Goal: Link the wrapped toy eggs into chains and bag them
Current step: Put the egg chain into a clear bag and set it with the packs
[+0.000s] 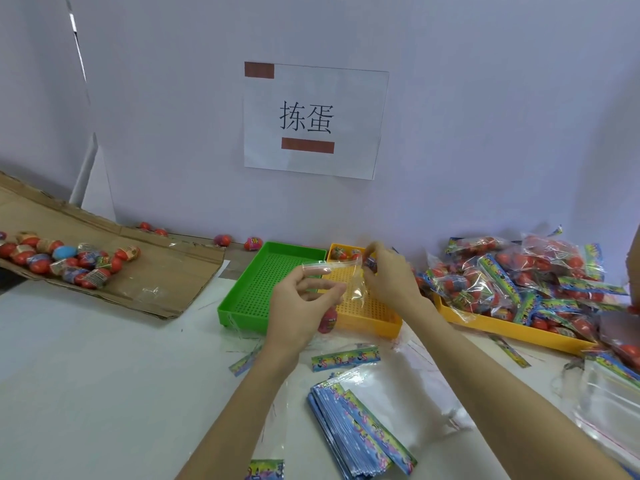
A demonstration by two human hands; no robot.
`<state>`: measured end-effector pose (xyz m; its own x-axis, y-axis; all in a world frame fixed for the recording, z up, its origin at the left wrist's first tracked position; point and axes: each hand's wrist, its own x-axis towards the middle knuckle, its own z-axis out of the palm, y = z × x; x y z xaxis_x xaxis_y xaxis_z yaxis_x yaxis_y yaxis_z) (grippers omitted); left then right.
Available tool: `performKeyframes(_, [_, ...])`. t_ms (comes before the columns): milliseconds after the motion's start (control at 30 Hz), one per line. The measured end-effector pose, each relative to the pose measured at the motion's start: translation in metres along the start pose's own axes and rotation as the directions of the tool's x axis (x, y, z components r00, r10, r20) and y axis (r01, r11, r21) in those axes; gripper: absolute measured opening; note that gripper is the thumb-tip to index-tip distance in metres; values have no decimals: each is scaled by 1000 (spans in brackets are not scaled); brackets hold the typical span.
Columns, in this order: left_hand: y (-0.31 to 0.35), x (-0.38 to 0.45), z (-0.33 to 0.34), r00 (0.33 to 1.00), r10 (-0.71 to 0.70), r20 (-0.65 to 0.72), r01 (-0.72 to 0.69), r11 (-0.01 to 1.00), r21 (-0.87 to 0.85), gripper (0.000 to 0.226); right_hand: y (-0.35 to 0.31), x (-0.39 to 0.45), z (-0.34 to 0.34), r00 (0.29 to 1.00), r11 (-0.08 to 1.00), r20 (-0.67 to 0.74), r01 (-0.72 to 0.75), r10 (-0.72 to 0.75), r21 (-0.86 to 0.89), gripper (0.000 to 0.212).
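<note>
My left hand (304,299) and my right hand (389,280) are raised over the small yellow tray (367,317). A clear plastic strip (334,266) stretches between them, and a clear film (356,289) hangs below it. My left index finger lies straight along the strip while thumb and other fingers pinch the film's edge. My right fingertips pinch a small dark wrapped egg (370,263) at the strip's other end. A pink wrapped egg (327,318) shows just under my left hand. Two wrapped eggs (343,253) sit at the back of the yellow tray.
A green perforated tray (242,292) stands left of the yellow one. Loose wrapped eggs (69,261) lie on flattened cardboard (166,271) at far left. Bagged eggs (519,282) pile in a large yellow tray (502,329) at right. Printed bags (360,431) are stacked in front, clear bags (609,403) at right.
</note>
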<state>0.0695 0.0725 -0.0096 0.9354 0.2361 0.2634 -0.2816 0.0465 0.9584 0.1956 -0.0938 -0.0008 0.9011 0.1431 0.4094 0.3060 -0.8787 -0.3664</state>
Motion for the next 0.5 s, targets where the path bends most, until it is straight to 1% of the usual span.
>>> performKeyframes(67, [1, 0, 0, 1000, 0, 3, -1, 1000, 22, 38, -3, -16, -15, 997, 968, -63, -34, 51, 250, 25])
performKeyframes(100, [2, -1, 0, 1000, 3, 5, -3, 999, 42, 39, -4, -27, -23, 994, 947, -94, -22, 55, 321, 26])
performKeyframes(233, [7, -5, 3, 997, 54, 48, -60, 990, 129, 34, 0, -85, -49, 975, 898, -220, 115, -21, 425, 32])
performKeyframes(267, [9, -6, 5, 995, 72, 74, -81, 987, 136, 33, 2, -99, -53, 967, 896, -250, 150, -45, 418, 34])
performKeyframes(367, [11, -13, 14, 979, 133, 156, -156, 977, 145, 35, 3, -130, -66, 919, 914, -368, 261, -138, 310, 35])
performKeyframes(500, [12, -22, 26, 955, 205, 216, -249, 947, 204, 38, -3, -137, -81, 821, 856, -530, 418, -213, 304, 31])
